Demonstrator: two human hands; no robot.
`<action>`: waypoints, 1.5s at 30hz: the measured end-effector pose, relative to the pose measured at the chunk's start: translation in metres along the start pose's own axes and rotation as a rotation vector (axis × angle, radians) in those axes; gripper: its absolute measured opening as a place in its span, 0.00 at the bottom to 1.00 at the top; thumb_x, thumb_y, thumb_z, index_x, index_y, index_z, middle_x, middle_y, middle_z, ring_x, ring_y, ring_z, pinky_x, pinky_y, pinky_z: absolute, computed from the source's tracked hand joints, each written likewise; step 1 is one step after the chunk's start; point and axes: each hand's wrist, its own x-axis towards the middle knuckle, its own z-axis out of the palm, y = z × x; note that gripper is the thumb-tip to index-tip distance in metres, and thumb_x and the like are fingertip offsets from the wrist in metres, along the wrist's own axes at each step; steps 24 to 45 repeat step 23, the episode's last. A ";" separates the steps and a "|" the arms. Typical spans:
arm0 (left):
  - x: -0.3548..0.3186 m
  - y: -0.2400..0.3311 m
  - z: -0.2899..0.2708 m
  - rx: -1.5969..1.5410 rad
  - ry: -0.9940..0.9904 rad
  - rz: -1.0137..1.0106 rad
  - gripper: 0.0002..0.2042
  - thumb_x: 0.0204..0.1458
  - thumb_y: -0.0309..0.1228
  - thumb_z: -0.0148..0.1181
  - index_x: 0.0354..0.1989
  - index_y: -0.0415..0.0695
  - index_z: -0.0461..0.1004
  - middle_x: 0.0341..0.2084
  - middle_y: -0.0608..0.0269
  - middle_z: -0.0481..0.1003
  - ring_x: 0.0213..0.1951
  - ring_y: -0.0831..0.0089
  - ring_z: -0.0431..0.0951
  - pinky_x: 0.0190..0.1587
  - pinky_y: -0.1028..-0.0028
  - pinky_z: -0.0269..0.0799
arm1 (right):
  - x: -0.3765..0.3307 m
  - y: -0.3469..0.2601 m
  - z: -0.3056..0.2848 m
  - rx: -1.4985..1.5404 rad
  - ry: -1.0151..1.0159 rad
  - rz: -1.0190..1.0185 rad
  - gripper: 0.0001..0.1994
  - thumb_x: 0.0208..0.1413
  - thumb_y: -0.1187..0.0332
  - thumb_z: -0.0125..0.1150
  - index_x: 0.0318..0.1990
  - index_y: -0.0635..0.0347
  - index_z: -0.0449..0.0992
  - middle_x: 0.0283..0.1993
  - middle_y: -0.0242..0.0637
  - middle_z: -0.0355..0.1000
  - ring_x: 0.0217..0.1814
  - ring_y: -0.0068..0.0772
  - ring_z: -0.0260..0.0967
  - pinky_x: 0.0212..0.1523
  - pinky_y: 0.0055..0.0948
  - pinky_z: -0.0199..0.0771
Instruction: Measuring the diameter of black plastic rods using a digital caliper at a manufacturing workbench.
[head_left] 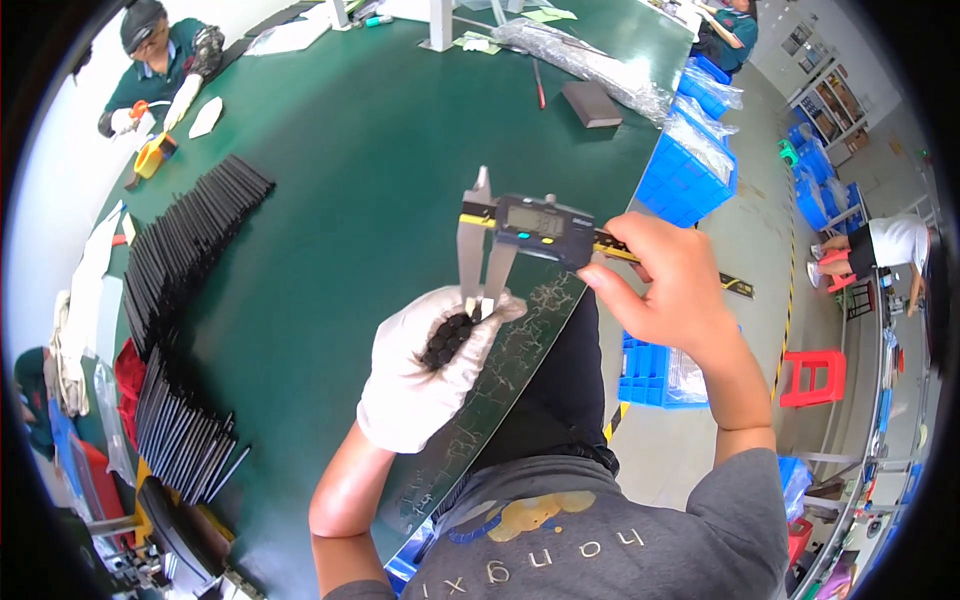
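Observation:
My left hand (408, 375), in a white glove, is closed around a bundle of thin black rods (447, 342), whose round ends point up at me. My bare right hand (668, 285) grips a digital caliper (545, 228) by its beam, thumb below the display housing. The caliper's jaws point down and stand slightly apart. Their tips are at the upper edge of the bundle, beside my gloved fingertips. Whether they pinch a single rod is too small to tell.
Long rows of black rods (195, 235) lie on the green table (330, 200) at the left. A dark box (591, 104) and a red-handled screwdriver (540, 85) lie at the back. Blue crates (688, 165) line the right edge. A co-worker (160, 70) sits far left.

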 end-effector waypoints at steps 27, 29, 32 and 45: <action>0.000 -0.003 -0.004 0.003 -0.051 0.018 0.09 0.53 0.23 0.57 0.43 0.41 0.73 0.35 0.61 0.77 0.38 0.74 0.77 0.42 0.76 0.72 | 0.004 -0.005 0.000 -0.038 0.077 -0.036 0.16 0.40 0.55 0.70 0.24 0.56 0.73 0.18 0.33 0.69 0.15 0.34 0.65 0.15 0.28 0.60; 0.000 -0.003 -0.004 0.003 -0.051 0.018 0.09 0.53 0.23 0.57 0.43 0.41 0.73 0.35 0.61 0.77 0.38 0.74 0.77 0.42 0.76 0.72 | 0.004 -0.005 0.000 -0.038 0.077 -0.036 0.16 0.40 0.55 0.70 0.24 0.56 0.73 0.18 0.33 0.69 0.15 0.34 0.65 0.15 0.28 0.60; 0.000 -0.003 -0.004 0.003 -0.051 0.018 0.09 0.53 0.23 0.57 0.43 0.41 0.73 0.35 0.61 0.77 0.38 0.74 0.77 0.42 0.76 0.72 | 0.004 -0.005 0.000 -0.038 0.077 -0.036 0.16 0.40 0.55 0.70 0.24 0.56 0.73 0.18 0.33 0.69 0.15 0.34 0.65 0.15 0.28 0.60; 0.000 -0.003 -0.004 0.003 -0.051 0.018 0.09 0.53 0.23 0.57 0.43 0.41 0.73 0.35 0.61 0.77 0.38 0.74 0.77 0.42 0.76 0.72 | 0.004 -0.005 0.000 -0.038 0.077 -0.036 0.16 0.40 0.55 0.70 0.24 0.56 0.73 0.18 0.33 0.69 0.15 0.34 0.65 0.15 0.28 0.60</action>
